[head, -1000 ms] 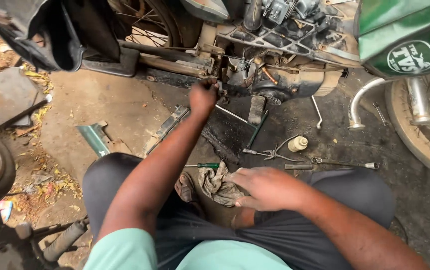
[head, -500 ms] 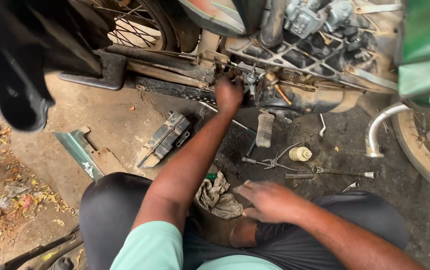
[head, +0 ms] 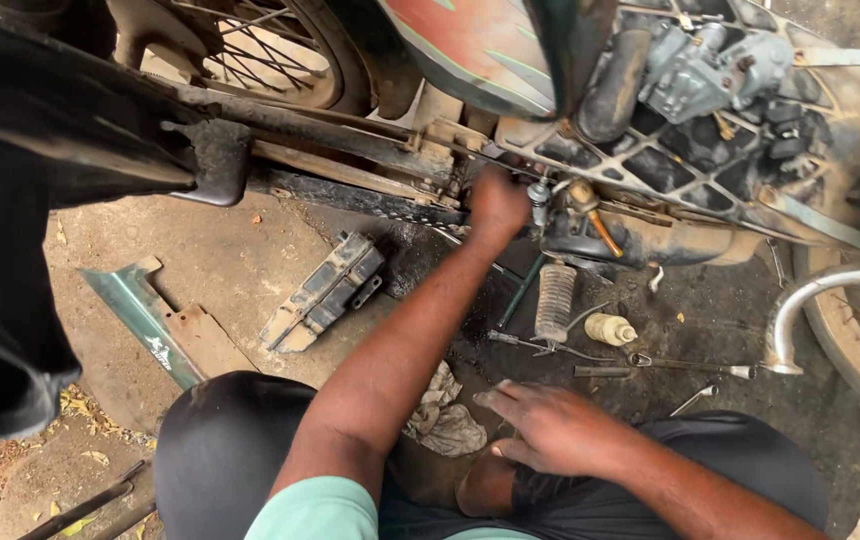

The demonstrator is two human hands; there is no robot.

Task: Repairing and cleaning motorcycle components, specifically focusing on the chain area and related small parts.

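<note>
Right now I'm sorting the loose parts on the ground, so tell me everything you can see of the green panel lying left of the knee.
The green panel is a long, narrow strip of painted sheet metal, lying flat on the dirt ground and running diagonally from upper left to lower right. Its green paint is dusty; a rusty brown flat section with a small hole adjoins its right side. A small pale emblem sits near its lower end. Its lower end disappears behind the person's dark-trousered knee. Neither hand touches it.
</note>
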